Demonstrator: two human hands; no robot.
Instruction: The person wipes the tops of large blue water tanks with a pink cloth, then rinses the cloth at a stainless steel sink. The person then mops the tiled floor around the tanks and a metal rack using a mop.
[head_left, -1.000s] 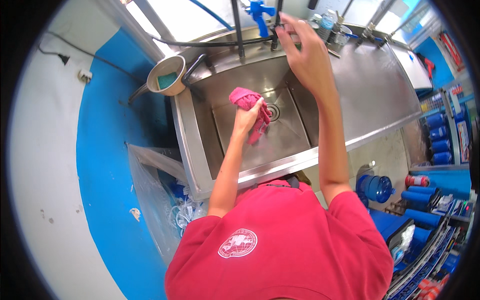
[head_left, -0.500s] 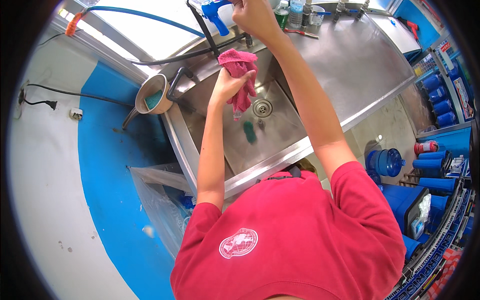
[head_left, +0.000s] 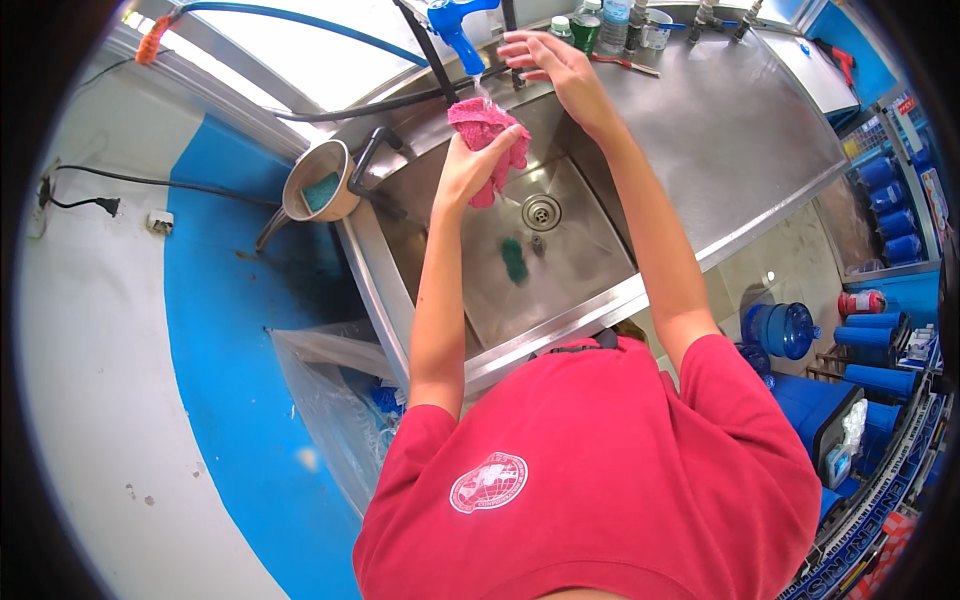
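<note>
My left hand (head_left: 468,168) grips a bunched pink cloth (head_left: 484,122) above the steel sink (head_left: 575,270). Water runs from the blue faucet (head_left: 458,38) onto the top of the cloth. To the right of the faucet, my right hand (head_left: 562,72) is raised with its fingers stretched out and nothing in it. Below the cloth, the round drain (head_left: 541,212) shows in the basin floor. A dark green scouring pad (head_left: 514,260) lies flat near the drain.
At the sink's left corner hangs a beige pot (head_left: 318,182) holding a green sponge. Several bottles (head_left: 586,28) and a red-handled brush (head_left: 628,66) stand or lie behind the steel counter (head_left: 730,130). A blue water jug (head_left: 780,330) is on the floor at right.
My right hand has let go of the faucet and moved right and down, its fingers opening. Water now flows onto the cloth, which my left hand still holds.
</note>
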